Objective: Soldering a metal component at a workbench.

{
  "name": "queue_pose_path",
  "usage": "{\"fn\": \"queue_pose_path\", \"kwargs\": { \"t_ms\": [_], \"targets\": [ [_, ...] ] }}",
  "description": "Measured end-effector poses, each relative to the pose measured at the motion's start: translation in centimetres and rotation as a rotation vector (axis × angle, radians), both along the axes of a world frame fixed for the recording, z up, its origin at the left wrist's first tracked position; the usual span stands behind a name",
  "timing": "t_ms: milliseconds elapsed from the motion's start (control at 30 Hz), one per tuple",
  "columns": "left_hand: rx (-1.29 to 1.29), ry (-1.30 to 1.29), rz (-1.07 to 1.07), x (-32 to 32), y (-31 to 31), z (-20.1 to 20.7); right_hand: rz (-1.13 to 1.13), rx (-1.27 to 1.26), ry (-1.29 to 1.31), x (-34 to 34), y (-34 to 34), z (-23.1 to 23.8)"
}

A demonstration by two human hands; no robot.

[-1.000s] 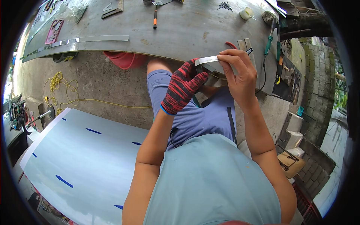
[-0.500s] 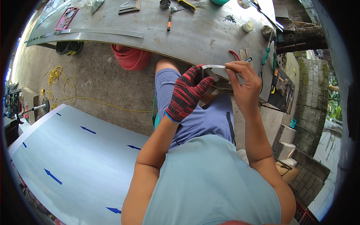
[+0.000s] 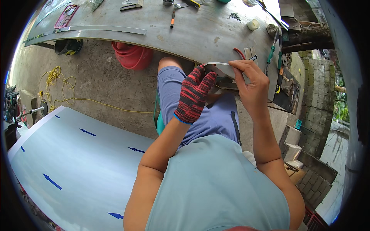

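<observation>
Between my two hands, just off the table's near edge, is a small bent sheet-metal piece (image 3: 218, 64) with a bright thin rim. My left hand (image 3: 194, 94), in a red-and-black knitted glove, is closed on its left end between thumb and fingers. The bare right hand (image 3: 250, 79) pinches the right end with thumb and fingertips. Part of the metal is hidden behind the gloved thumb. Beyond my right fingers, red-handled pliers (image 3: 239, 53) and small flat metal pieces (image 3: 250, 52) lie on the metal table (image 3: 200, 38).
An orange-handled screwdriver (image 3: 172, 20), a long metal strip (image 3: 106, 29), small dark bits (image 3: 234, 16), a whitish cup (image 3: 253, 25) and a green-handled soldering iron (image 3: 271, 54) lie on the table. A red bucket (image 3: 133, 57), yellow cord (image 3: 108, 106) and large pale sheet (image 3: 83, 169) surround me.
The metal piece has turned slightly, showing more of its face below the rim. The gloved hand has tilted more upright and shifted a little. Both hands keep their hold.
</observation>
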State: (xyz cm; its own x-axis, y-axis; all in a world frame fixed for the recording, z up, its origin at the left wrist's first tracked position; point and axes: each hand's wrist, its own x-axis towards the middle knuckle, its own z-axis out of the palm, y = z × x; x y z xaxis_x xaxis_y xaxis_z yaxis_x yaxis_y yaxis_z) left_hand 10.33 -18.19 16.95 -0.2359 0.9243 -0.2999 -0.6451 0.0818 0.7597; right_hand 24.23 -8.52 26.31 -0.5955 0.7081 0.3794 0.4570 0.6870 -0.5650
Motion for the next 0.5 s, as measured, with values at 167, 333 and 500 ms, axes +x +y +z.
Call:
{"fn": "queue_pose_path", "kwargs": {
  "t_ms": [167,333,500],
  "targets": [
    [-0.003,0.004,0.109,1.0,0.1,0.2,0.016,-0.019,-0.009,0.0,-0.7,0.1],
    [0.029,-0.094,0.178,1.7,0.3,0.2,0.038,0.001,-0.012,-0.2,-1.5,0.2],
    [0.027,-0.044,0.229,2.1,0.2,1.0,0.023,-0.045,0.012,-0.4,-2.1,-0.1]
  ]
}}
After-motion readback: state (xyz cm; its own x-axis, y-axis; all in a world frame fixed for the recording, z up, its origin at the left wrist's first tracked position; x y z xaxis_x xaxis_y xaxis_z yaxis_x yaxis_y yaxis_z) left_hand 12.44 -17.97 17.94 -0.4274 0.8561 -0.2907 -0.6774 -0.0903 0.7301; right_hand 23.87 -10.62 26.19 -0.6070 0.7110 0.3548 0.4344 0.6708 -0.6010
